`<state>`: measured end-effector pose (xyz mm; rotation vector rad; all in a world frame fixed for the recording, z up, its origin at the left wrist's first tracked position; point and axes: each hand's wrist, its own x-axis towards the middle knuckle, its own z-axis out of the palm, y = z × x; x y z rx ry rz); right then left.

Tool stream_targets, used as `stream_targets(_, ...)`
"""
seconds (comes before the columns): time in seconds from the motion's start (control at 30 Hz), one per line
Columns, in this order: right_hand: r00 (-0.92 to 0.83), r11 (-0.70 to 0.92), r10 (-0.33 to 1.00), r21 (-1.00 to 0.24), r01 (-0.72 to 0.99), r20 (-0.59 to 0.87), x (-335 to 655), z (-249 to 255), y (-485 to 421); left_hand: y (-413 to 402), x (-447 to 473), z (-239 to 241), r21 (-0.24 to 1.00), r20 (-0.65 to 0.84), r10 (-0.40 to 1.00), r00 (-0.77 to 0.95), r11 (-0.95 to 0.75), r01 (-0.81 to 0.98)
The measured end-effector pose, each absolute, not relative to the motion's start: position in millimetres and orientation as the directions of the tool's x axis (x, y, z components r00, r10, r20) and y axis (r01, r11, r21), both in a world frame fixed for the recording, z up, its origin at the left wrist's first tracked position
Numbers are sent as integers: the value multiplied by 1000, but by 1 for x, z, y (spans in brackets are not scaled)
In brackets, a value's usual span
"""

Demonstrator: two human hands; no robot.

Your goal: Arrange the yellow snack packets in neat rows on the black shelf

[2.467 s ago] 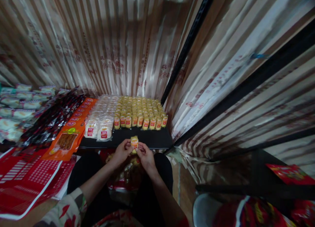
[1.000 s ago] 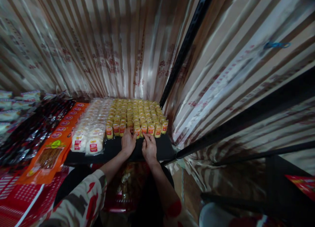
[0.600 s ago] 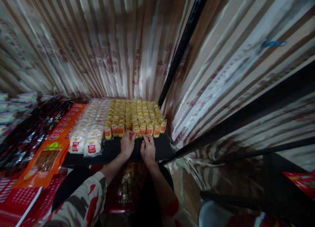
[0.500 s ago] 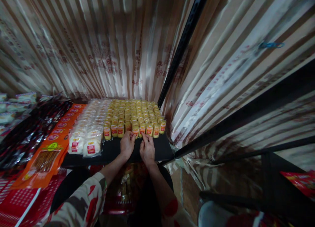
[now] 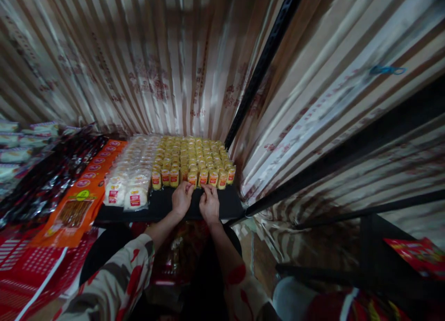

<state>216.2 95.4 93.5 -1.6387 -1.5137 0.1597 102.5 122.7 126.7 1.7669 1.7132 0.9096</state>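
Note:
Rows of small yellow snack packets [image 5: 194,156] with red labels stand on a black shelf [image 5: 231,208]. My left hand [image 5: 181,199] and my right hand [image 5: 209,204] meet at the front row, fingers curled. Their tips pinch one yellow packet [image 5: 192,178] standing in that row. Both forearms reach up from my lap, and the left sleeve has a red and grey pattern.
White packets [image 5: 134,193] sit left of the yellow ones, then orange packets [image 5: 78,205] and dark glossy packets [image 5: 45,179]. A striped foil sheet [image 5: 156,70] backs the shelf, beside a black post [image 5: 264,66]. A red basket [image 5: 170,265] lies under my arms. A red bag [image 5: 417,253] is at right.
2.5 s ago both hands held a yellow packet over my lap. They have since reached forward to the front row and stayed there, with only small shifts of view.

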Motion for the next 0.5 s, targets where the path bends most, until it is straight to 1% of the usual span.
stream_targets(0.13, 272, 126, 847, -668, 733, 457, 214, 100, 95, 104, 90, 128, 783, 147, 989, 6, -120, 610)
stream_targets(0.2, 245, 159, 852, -675, 721, 463, 211, 104, 90, 88, 79, 126, 783, 158, 986, 46, -154, 603)
stream_targets(0.27, 167, 224, 870, -674, 704, 464, 205, 106, 78, 68, 64, 120, 775, 165, 981, 106, -195, 601)
stream_targets(0.33, 45, 307, 887, -659, 686, 459, 195, 104, 59, 45, 46, 108, 756, 151, 976, 154, -215, 618)
stream_targets(0.4, -72, 369, 895, -641, 673, 440, 182, 97, 38, 25, 28, 92, 733, 100, 974, 202, -210, 647)
stream_targets(0.47, -142, 379, 909, -637, 671, 392, 166, 84, 19, 11, 13, 75, 721, -15, 973, 231, -149, 676)
stream_targets(0.5, -167, 364, 923, -641, 676, 348, 159, 76, 13, 6, 8, 66, 720, -79, 973, 215, -94, 688)
